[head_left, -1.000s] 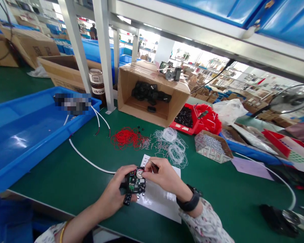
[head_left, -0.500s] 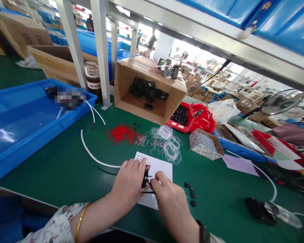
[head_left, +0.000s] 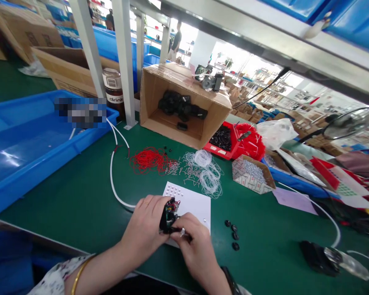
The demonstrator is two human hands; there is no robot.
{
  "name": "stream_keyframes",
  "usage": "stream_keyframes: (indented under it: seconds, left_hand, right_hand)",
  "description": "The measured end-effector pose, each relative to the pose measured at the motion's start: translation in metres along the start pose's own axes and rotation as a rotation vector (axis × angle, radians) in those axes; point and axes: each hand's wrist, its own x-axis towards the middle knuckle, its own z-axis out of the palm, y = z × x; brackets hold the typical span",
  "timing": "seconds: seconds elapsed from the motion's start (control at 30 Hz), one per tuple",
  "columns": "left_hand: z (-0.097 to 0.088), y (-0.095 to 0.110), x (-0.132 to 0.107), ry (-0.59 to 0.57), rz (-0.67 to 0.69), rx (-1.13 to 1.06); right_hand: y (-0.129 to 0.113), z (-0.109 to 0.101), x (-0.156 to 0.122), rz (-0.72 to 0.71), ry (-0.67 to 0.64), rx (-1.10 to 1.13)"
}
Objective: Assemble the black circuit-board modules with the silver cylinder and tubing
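Observation:
My left hand (head_left: 147,219) is wrapped round a small black housing (head_left: 164,219) with a green circuit board and coloured wires inside. A white cable (head_left: 114,188) runs from under this hand to the left. At the housing's lower right side, my right hand (head_left: 198,241) has its thumb and fingers pinched together. A small white tip (head_left: 182,232) shows between those fingers; what it belongs to is hidden. Both hands are over a white sheet (head_left: 192,205) dotted with small silvery discs (head_left: 174,190). To the right are several black round parts (head_left: 235,236).
Behind the sheet lie red wires (head_left: 149,159), small metal pins (head_left: 174,167) and clear tubing (head_left: 209,182). A cardboard box (head_left: 184,135), a red bin (head_left: 226,155) and a carton of small metal parts (head_left: 249,180) stand farther back. A blue tray (head_left: 27,164) occupies the left.
My left hand has moved slightly left and turned the housing, so more of its inside shows. My right hand has shifted left, and a white tip now shows in its fingers.

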Motion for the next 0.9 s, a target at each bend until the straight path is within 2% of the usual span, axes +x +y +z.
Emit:
stream_keyframes:
  seconds: [0.13,0.33,0.47,0.57,0.63,0.7,0.8,0.9]
  left_hand:
    - [0.0,-0.006,-0.007,0.058,-0.056,-0.056]
    - [-0.001,-0.009,-0.013,0.062,-0.136,-0.135]
    - [-0.003,-0.011,-0.015,0.095,-0.18,-0.183]
    - [-0.005,-0.015,-0.018,0.091,-0.199,-0.227]
    - [-0.007,-0.021,-0.023,0.083,-0.238,-0.247]
    - [-0.007,-0.03,-0.028,0.084,-0.288,-0.267]
    - [-0.003,-0.047,-0.032,0.068,-0.332,-0.321]
    - [0.001,-0.058,-0.03,0.059,-0.367,-0.351]
  right_hand:
    - [-0.006,0.012,-0.007,-0.09,0.043,-0.131]
    - [-0.011,0.025,-0.008,-0.245,0.154,-0.398]
    - [-0.01,0.031,-0.004,-0.238,0.217,-0.44]
    - [-0.011,0.032,0.006,-0.103,0.304,-0.344]
    - [-0.014,0.035,0.013,0.009,0.271,-0.23]
    - [-0.018,0.038,0.018,0.022,0.175,-0.138]
    - [-0.022,0.036,0.026,-0.135,0.112,-0.1]
    - [-0.018,0.009,0.05,-0.256,0.078,-0.078]
